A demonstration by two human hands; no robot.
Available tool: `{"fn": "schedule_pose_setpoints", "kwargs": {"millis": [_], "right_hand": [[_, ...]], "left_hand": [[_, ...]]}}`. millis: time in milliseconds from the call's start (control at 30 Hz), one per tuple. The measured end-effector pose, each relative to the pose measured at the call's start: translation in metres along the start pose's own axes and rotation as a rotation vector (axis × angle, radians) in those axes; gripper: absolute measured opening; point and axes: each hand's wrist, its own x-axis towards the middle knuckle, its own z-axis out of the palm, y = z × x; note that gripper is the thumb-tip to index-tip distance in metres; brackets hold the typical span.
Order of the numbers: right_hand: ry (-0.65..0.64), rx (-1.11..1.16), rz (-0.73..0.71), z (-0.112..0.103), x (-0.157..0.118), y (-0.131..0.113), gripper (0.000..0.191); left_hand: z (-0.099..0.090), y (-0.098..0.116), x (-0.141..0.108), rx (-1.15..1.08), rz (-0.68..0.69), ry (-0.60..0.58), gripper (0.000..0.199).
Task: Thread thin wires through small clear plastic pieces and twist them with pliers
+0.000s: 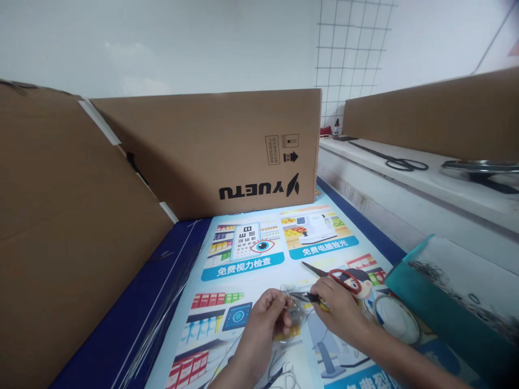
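My left hand (270, 313) is closed, pinching thin wire with a clear, roundish item hanging just below its fingers. My right hand (334, 305) is wrapped round pliers (302, 296) with dark jaws and yellow on the handle. The jaws point left and reach the wire beside my left fingertips. Scissors with red handles (344, 279) lie on the printed table cover (243, 283) just beyond my right hand. Loose loops of thin wire (286, 376) lie below my left hand. What exactly the jaws grip is too small to tell.
Cardboard panels (194, 151) stand at the left and back. A teal box (441, 302) holding many small dark rings or wires is at the right. Dark scissors (399, 162) rest on the white ledge (436, 186). A round clear object (397, 319) is beside my right forearm.
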Motion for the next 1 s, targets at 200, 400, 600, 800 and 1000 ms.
{"fn": "schedule_pose_setpoints", "kwargs": {"millis": [200,400,600,800,1000], "right_hand": [[-0.024,-0.011,0.091,0.006,-0.003,-0.006,0.014],[-0.021,0.008,0.127,0.006,-0.005,-0.011,0.014],[-0.053,0.033,0.164,0.006,-0.003,-0.013,0.014],[-0.054,0.089,0.196,0.006,-0.003,-0.014,0.016],[-0.047,0.101,0.197,0.007,-0.004,-0.015,0.015]], "left_hand": [[0.005,-0.006,-0.002,0.018,0.02,0.068,0.025],[0.005,-0.009,0.0,0.097,0.093,0.125,0.025],[0.001,-0.015,0.002,0.194,0.18,0.142,0.024],[-0.001,-0.018,0.004,0.269,0.213,0.158,0.022],[-0.001,-0.018,0.005,0.341,0.218,0.187,0.021]]}}
